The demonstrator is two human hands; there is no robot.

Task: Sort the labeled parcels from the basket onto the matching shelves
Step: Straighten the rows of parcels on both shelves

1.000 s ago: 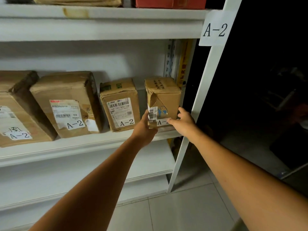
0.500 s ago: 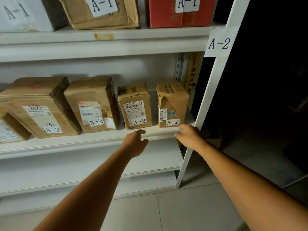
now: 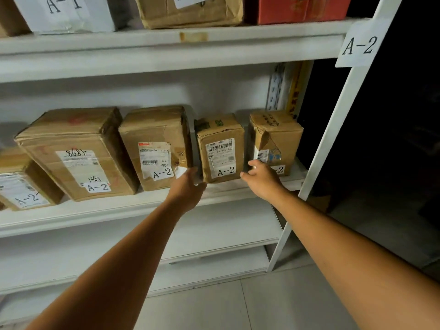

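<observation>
Inspector: Where are the parcels found?

Clerk: Five brown cardboard parcels are recorded in a row on the A-2 shelf [image 3: 142,206], each marked A-2 on its front. From the left, these are the leftmost parcel [image 3: 21,186], cut off by the frame edge; the large parcel [image 3: 76,151], close beside it; the third parcel [image 3: 154,146]; the fourth parcel [image 3: 221,148]; and the rightmost parcel [image 3: 276,136], torn on its front face. A narrow gap is seen between the third and fourth, and another between the fourth and rightmost.

Inspector: And the hands?

Clerk: Both are held at the fourth parcel. The left hand [image 3: 188,189] is placed at its lower left corner, with fingers straight and reaching into the gap beside the third parcel. The right hand [image 3: 262,178] is placed at its lower right corner, with fingers loosely spread, and the label of the rightmost parcel is partly covered by it. Nothing is clasped by either hand. Whether the cardboard is actually touched cannot be told.

Inspector: Surroundings?

Clerk: An A-2 tag [image 3: 359,45] is fixed to the white post [image 3: 332,139] at the right end. On the upper shelf [image 3: 166,41], a white parcel [image 3: 66,13] marked A-1, a brown parcel [image 3: 190,10] and a red parcel [image 3: 297,8] are noted. A pale tiled floor [image 3: 262,306] is seen below. The area right of the post is too dark to be read.
</observation>
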